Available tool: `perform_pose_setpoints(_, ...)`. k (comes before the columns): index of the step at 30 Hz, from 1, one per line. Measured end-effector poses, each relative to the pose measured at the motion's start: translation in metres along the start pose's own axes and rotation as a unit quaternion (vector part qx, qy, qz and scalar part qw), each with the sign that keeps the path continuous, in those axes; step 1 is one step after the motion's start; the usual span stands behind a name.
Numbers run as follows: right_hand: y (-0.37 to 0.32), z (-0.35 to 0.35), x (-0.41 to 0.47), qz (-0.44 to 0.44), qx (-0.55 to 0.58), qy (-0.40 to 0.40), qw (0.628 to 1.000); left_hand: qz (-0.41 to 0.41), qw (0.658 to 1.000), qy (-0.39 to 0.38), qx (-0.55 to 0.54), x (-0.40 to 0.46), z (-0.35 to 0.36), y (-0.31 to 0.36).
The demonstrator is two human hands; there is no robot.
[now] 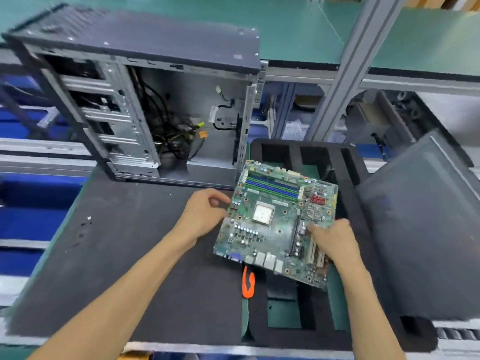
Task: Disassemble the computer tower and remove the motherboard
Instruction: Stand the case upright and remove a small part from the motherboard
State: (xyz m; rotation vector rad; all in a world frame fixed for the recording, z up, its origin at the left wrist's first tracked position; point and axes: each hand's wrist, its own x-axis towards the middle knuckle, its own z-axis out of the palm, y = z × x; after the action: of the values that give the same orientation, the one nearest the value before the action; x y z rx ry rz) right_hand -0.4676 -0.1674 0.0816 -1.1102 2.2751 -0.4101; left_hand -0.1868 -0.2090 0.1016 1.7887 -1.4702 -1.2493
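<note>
The green motherboard is out of the case and held above a black foam tray. Its blue memory slots point away from me and its port block toward me. My left hand grips the board's left edge with curled fingers. My right hand holds the right side, thumb on top near the white expansion slots. The open computer tower stands upright behind on the dark mat, side panel off. Inside it, loose black cables and connectors hang in the bare bay.
A dark foam mat covers the bench on the left. An orange-handled tool lies at the tray's left edge. A dark side panel leans at the right. A grey aluminium post rises behind the tray.
</note>
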Motion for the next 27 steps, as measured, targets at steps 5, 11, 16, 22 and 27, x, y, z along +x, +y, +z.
perform_pose_setpoints(5, -0.012, 0.027, -0.024, 0.020, 0.135, 0.072, 0.988, -0.033, 0.998, -0.043, -0.011, -0.008, 0.024, -0.026)
perform_pose_setpoints(11, -0.026, 0.030, -0.024, -0.002, 0.200, 0.053, 0.978, -0.048, 0.998, -0.035, 0.006, -0.003, 0.018, -0.049)
perform_pose_setpoints(16, -0.004, 0.030, -0.036, 0.020, 0.259, 0.034, 0.965, -0.058, 0.996, -0.071, 0.021, 0.005, 0.012, -0.050)
perform_pose_setpoints(22, 0.030, 0.025, -0.066, 0.039, 0.284, 0.001, 0.958, -0.031, 0.994, -0.107, 0.001, 0.002, 0.020, -0.041)
perform_pose_setpoints(27, 0.033, 0.025, -0.097, 0.013, 0.281, -0.029, 0.959, -0.001, 0.994, -0.111, 0.019, -0.002, 0.009, -0.043)
